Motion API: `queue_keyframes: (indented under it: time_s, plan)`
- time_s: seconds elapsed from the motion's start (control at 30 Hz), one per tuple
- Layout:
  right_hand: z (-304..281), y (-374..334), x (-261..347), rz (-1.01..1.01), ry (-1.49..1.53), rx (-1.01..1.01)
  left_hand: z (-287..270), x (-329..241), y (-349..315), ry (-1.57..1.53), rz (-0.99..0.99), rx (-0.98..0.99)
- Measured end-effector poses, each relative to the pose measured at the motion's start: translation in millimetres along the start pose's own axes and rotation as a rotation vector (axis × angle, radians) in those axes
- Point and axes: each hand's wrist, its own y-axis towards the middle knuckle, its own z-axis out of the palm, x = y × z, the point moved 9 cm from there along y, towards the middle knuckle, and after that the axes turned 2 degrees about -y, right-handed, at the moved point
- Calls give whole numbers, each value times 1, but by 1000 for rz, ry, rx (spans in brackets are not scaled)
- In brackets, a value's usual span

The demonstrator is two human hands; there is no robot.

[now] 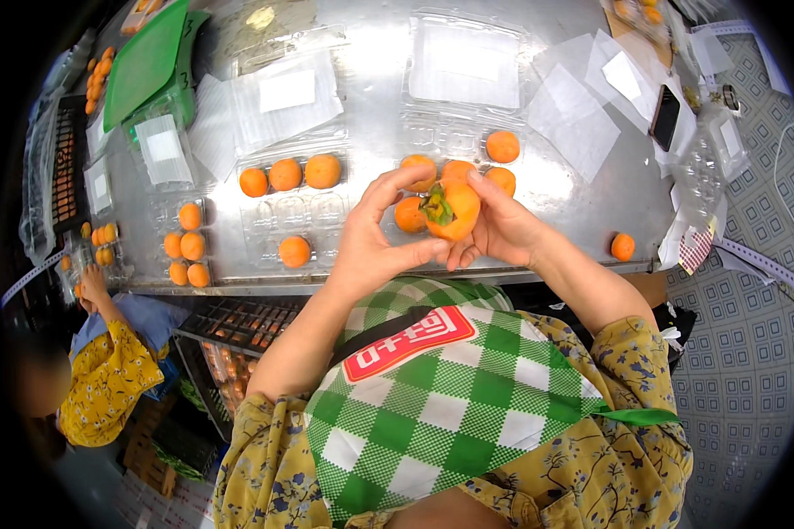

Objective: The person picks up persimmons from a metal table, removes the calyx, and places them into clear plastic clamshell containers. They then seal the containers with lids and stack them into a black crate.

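Note:
A ripe orange persimmon (pixel 460 212) with a green leafy cap is held up between my two hands above the table's near edge. My left hand (pixel 370 236) curves around its left side, the thumb below and the fingers above. On the other side, my right hand (pixel 510 222) grips it with the thumb on top and the fingers curled beneath. Right behind my hands, several persimmons (pixel 503 147) sit in a clear plastic tray, partly hidden by my fingers. Left of them, another clear tray (pixel 260 220) carries a row of three persimmons (pixel 285 175) and a single one (pixel 295 252) nearer me.
Clear trays with white liner sheets (pixel 464 63) lie farther back on the metal table (pixel 370 66). A lone persimmon (pixel 623 247) and a phone (pixel 665 117) are at right. Green crates (pixel 146 66) stand far left. A co-worker's hand (pixel 94 286) touches fruit at left.

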Motion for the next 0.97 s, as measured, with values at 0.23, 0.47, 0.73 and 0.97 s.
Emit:
queue_keyframes:
  time_s: [0.23, 0.47, 0.73, 0.97]
  plan:
    - [-2, 0, -2, 35, -150, -115, 5, -17, 2, 218, 101, 57]
    - [-1, 0, 0, 37, -189, -119, 4, -21, 0, 278, 130, 40]
    - [-5, -21, 54, -466, -713, -261, 21, 58, -23, -954, -561, -60]
    - [41, -36, 87, -915, -1230, -343, 45, 63, -31, -1291, -698, 44]
